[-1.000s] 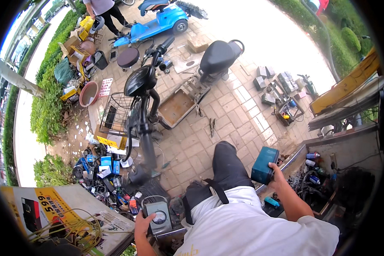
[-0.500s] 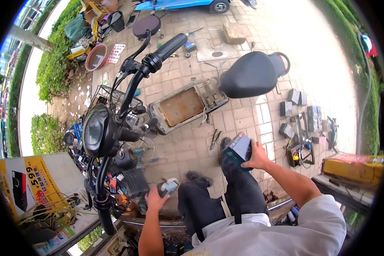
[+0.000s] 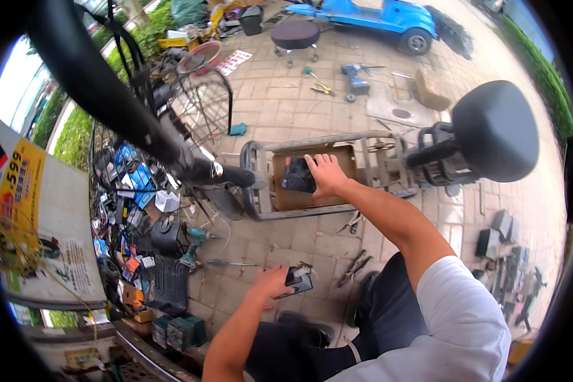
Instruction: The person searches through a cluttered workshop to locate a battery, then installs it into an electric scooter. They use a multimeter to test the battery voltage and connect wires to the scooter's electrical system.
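Note:
My right hand point(image 3: 326, 172) grips a dark battery block point(image 3: 295, 178) at the left part of the rusty brown tray point(image 3: 331, 200) set in the scooter frame point(image 3: 380, 134). My left hand point(image 3: 274, 280) is closed on a grey-black block point(image 3: 301, 284), held low over the paving with cables or fittings on top. Just beside it a long screwdriver point(image 3: 231, 263) lies on the ground, and pliers point(image 3: 353, 267) lie to its right.
Black handlebars point(image 3: 95, 89) rise close on the left, the seat point(image 3: 493, 130) on the right. A cluttered heap point(image 3: 134, 191), a teal drill point(image 3: 194, 248) and a yellow sign board point(image 3: 32, 223) are at left; battery blocks point(image 3: 503, 226) stand at right. Behind are a stool point(image 3: 295, 35) and blue scooter point(image 3: 356, 14).
I have moved forward over the scooter frame. My right hand has carried its battery from beside my leg into the tray, and my left hand has swung forward with its block.

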Motion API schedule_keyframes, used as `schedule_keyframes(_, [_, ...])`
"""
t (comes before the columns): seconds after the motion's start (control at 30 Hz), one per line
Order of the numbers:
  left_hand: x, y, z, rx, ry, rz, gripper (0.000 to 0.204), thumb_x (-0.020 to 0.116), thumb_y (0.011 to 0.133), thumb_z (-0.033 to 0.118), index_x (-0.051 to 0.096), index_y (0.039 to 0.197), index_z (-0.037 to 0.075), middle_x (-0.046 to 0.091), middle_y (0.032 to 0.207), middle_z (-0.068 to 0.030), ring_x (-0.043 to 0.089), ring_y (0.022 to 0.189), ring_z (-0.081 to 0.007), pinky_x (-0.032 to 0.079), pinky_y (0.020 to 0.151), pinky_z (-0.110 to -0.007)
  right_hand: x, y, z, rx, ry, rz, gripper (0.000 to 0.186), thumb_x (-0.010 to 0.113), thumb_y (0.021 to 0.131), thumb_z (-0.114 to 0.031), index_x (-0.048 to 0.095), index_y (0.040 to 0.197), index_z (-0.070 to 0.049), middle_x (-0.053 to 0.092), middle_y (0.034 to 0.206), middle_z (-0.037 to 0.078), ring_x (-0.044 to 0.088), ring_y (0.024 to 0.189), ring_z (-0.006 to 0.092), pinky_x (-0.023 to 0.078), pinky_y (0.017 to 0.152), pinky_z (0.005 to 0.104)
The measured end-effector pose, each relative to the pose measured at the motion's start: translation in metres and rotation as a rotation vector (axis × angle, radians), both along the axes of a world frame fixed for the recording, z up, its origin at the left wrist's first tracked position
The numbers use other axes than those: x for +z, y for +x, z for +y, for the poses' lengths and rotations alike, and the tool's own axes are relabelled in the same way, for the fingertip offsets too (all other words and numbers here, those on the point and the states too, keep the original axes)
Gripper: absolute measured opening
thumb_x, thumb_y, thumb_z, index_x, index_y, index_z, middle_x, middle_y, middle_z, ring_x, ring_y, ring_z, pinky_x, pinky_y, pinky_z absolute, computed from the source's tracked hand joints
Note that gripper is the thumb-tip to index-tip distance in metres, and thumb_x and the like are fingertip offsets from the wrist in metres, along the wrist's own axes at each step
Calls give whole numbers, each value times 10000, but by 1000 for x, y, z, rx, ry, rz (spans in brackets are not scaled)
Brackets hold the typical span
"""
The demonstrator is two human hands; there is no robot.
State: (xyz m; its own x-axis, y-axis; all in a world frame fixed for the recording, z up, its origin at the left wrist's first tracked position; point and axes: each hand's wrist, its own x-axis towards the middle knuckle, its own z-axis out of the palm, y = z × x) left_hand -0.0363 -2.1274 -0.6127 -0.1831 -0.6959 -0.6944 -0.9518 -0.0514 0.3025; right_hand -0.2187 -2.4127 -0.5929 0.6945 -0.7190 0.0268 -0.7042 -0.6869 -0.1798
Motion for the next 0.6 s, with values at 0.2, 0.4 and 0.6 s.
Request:
schedule_keyframes(0.2, [-17,9,-24,-235,166,-2,675,782,654,411,533,1196,96,563,1208,-137,528,1137,-349,324,945,-565,-74,10,-16,-22,6,-29,1116,821,496,-335,295,1423,-7,487,1207,181,442,1163,328,336,1007,440])
schedule_keyframes(0.4, [-38,23,-22,-101,86,1,678,788,643,425,546,1187,101,581,1181,-123,537,1134,-329,341,932,-548,-63,-12,-15,-115,-21,171,1095,852,517,-320,306,1436,-81,425,1325,153,389,1264,308,265,1068,543])
schedule_keyframes(0.6, [-54,23,-42,-221,176,61,686,782,645,449,545,1187,100,582,1169,-129,551,1112,-331,354,911,-522,-82,-6,3,81,-453,93,580,604,816,-226,437,1365,-149,401,1398,138,347,1323,314,227,1071,584])
